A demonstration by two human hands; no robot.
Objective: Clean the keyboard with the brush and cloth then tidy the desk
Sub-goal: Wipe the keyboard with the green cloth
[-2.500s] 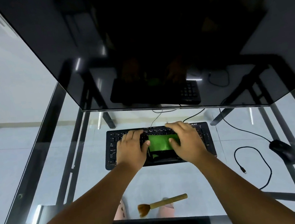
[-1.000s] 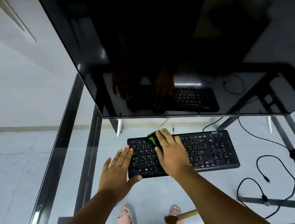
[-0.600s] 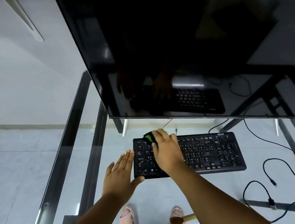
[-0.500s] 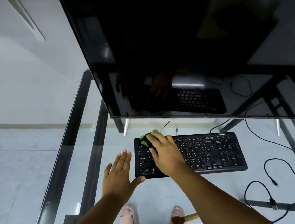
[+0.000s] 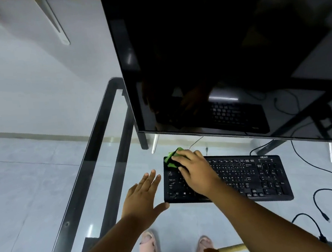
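Note:
A black keyboard [image 5: 252, 176] lies on the glass desk [image 5: 97, 172] below a large dark monitor [image 5: 215, 57]. My right hand [image 5: 197, 171] presses a bunched green cloth [image 5: 173, 158] onto the keyboard's far left corner; most of the cloth is hidden under the fingers. My left hand [image 5: 143, 198] rests flat on the glass just left of the keyboard, fingers spread, thumb touching the keyboard's near left corner. A wooden-handled brush [image 5: 222, 251] lies at the desk's near edge, partly hidden by my right forearm.
A loose black cable [image 5: 329, 208] curls on the glass right of the keyboard. More cables run behind the keyboard under the monitor. Through the glass I see two feet in sandals [image 5: 149, 246] and the desk's black metal frame [image 5: 123, 149].
My right hand has swept the green cloth leftward along the keyboard to its far left corner. My left hand left the keys and now lies beside the keyboard. The view shifted left.

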